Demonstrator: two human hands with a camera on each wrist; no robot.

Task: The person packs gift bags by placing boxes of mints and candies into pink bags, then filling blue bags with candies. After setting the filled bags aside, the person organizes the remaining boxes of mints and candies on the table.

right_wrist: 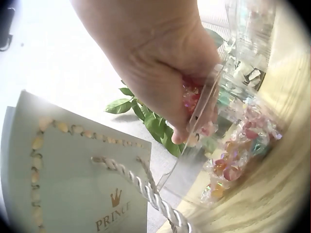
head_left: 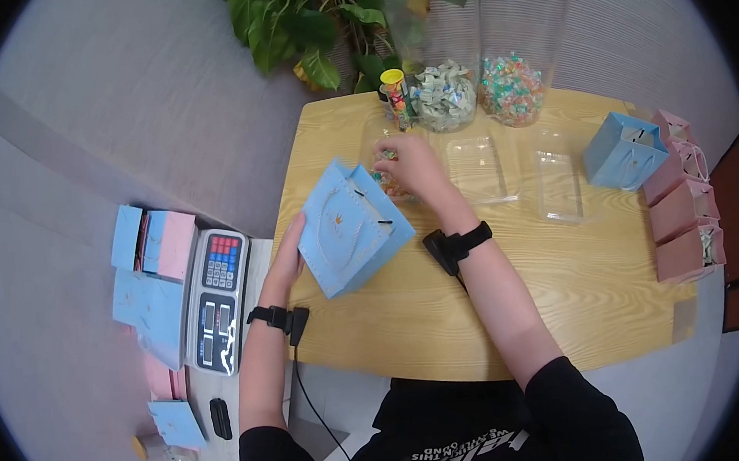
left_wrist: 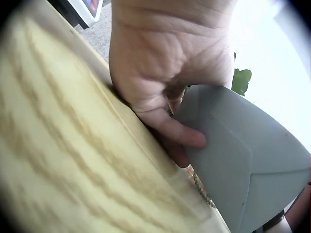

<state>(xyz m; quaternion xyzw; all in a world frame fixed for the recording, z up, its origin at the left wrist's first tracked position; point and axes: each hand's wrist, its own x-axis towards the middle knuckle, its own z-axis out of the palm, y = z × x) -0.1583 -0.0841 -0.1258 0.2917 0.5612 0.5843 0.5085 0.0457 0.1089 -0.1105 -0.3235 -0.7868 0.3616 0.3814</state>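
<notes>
My left hand (head_left: 290, 251) grips a light blue paper bag (head_left: 344, 232) by its left side, tilted over the table; in the left wrist view, the fingers (left_wrist: 189, 137) lie against the bag's grey-looking base (left_wrist: 252, 141). My right hand (head_left: 412, 166) is over a clear box of wrapped candies (head_left: 397, 189), just right of the bag. In the right wrist view, the right hand (right_wrist: 160, 73) pinches some wrapped candies (right_wrist: 191, 97) behind the clear box wall, above more candies (right_wrist: 233, 160). The bag's rope handle (right_wrist: 155, 194) hangs near it.
Two empty clear trays (head_left: 476, 167) lie right of the candy box. Behind stand tall clear containers of wrapped candies (head_left: 511, 90) and a yellow-lidded jar (head_left: 395, 100). A blue bag (head_left: 625, 151) and several pink bags (head_left: 683, 208) stand at right. A scale (head_left: 218, 301) is at left.
</notes>
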